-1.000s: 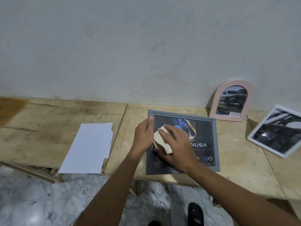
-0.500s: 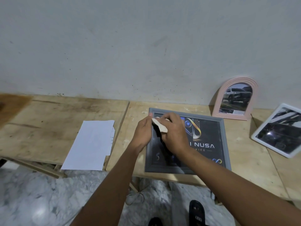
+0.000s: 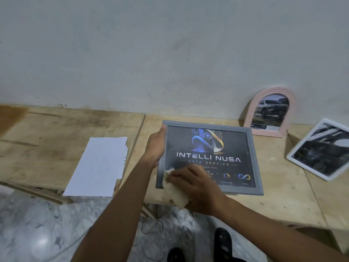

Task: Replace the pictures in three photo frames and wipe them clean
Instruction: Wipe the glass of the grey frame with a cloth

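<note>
A grey rectangular photo frame (image 3: 253, 148) with a dark "INTELLI NUSA" picture lies flat on the wooden table (image 3: 279, 190). My left hand (image 3: 155, 146) grips its left edge, thumb on the top corner. My right hand (image 3: 194, 184) holds a beige cloth (image 3: 174, 191) against the frame's lower left corner. A pink arched frame (image 3: 253, 110) with a car picture leans on the wall at the back right. A white frame (image 3: 294, 157) with a dark picture lies at the far right.
White sheets of paper (image 3: 98, 165) lie on the left table, overhanging its front edge. A gap runs between the two tables. Marble floor and my dark sandals (image 3: 223, 242) show below the table edge. The wall stands right behind the tables.
My right hand slid the cloth from the frame's upper left down to its lower left corner, uncovering the picture. My left hand kept its grip on the left edge.
</note>
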Motion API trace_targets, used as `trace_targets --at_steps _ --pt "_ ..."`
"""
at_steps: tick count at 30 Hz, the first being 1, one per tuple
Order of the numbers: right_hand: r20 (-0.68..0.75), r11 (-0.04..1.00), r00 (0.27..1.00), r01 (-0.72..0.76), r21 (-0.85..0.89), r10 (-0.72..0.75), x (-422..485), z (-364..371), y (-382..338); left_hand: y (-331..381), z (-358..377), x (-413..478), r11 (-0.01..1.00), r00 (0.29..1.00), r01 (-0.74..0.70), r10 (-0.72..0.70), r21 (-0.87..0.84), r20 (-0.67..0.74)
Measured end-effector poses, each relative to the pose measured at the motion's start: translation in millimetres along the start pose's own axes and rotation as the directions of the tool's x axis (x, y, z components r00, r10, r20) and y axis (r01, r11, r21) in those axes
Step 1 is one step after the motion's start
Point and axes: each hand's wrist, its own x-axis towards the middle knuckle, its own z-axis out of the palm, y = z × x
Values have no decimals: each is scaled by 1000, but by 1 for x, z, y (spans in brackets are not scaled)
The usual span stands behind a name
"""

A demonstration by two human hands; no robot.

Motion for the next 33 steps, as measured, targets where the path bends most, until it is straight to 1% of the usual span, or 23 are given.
trace_targets --at_steps 2,3,6,8,10,12,15,17,19,21,24,27,29,30,31,33 --pt "-23 999 999 25 -42 -26 4 2 6 6 3 0 1000 1000 22 -22 -10 13" --pt "-54 999 999 1 -43 -3 8 3 9 9 5 0 1000 999 16 -16 -8 42" --pt "-133 995 986 -99 -15 96 25 2 15 16 3 -1 993 987 -85 73 78 143" --pt "-109 997 991 -75 -2 75 33 -1 19 16 -2 -2 986 983 -137 123 99 137" --pt "-39 999 999 -18 -38 16 36 -3 23 11 -7 -1 984 983 -152 142 89 112" --pt "8 997 1000 -1 -71 2 30 -6 30 7 -12 -3 986 987 -146 139 84 81" --pt "15 999 1000 5 -38 -5 7 -14 47 2 -23 -1 986 990 -135 131 95 46" --pt "27 998 1000 18 -54 -17 -11 -23 60 3 -28 -2 987 991 -129 124 98 58" --pt "22 998 1000 -19 -51 20 -20 -28 65 4 -28 -2 996 994 -74 70 47 79" --pt "-14 996 996 -87 -7 87 -19 -31 66 9 -24 0 1000 995 4 -4 -3 98" --pt "-65 984 983 -167 63 171 -10 -31 65 18 -24 -1 984 978 102 -72 -149 196" --pt "-122 960 956 -254 117 268 9 -27 68 17 -28 -6 892 948 222 -102 -394 303" --pt "-172 950 938 -281 134 301 28 -24 66 13 -15 -16 856 942 224 -67 -467 330" --pt "-182 950 936 -278 144 302 39 -22 66 13 -4 -20 859 955 200 -65 -471 288" --pt "-180 952 939 -267 151 292 48 -20 65 12 7 -23 867 974 169 -74 -469 214" --pt "-148 961 955 -236 146 257 61 -15 62 12 25 -21 900 994 78 -105 -428 -38"
